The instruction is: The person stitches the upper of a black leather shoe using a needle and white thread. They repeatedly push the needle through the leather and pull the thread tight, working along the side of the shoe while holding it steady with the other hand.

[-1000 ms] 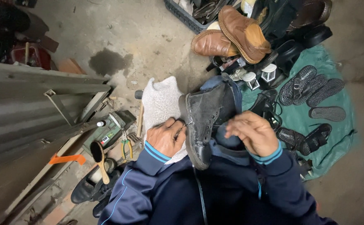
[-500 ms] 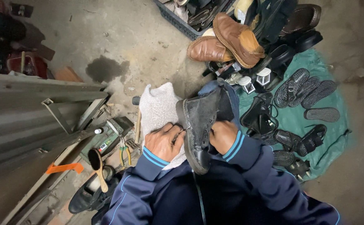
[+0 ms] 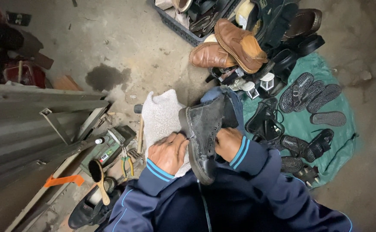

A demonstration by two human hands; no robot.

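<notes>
Since the earlier frames the right hand (image 3: pixel 227 144) has come down from the top of the black boot (image 3: pixel 206 135) to its right flank, and the boot stands slightly more upright on the lap; the left hand (image 3: pixel 168 152) remains at the boot's left edge.

Black boot: lies across the person's lap, sole edge turned to the left, toe toward the body, shaft pointing away toward the concrete floor (image 3: pixel 123 47); it rests partly on a white fleecy cloth (image 3: pixel 160 118) spread over the left knee.

Left hand: fingers curled, its grip pinching something small at the seam where upper meets sole; what is pinched is too small to tell.

Right hand: grip closed around the boot's upper on its far side, thumb over the laced part.

Surroundings, left: corrugated metal sheets (image 3: pixel 29 124); a wooden-handled brush (image 3: pixel 97 174) lying on another black shoe (image 3: pixel 84 212); pliers (image 3: pixel 127 163) with green and yellow handles near a small green box (image 3: pixel 106 150).

Surroundings, right: a green tarp (image 3: pixel 325 141) on the floor bearing black sandals (image 3: pixel 304 92) and loose soles; two brown leather shoes (image 3: pixel 228 47) stacked just beside a dark crate (image 3: pixel 183 28) filled with footwear.

Sleeves: dark blue with light blue cuff stripes.
</notes>
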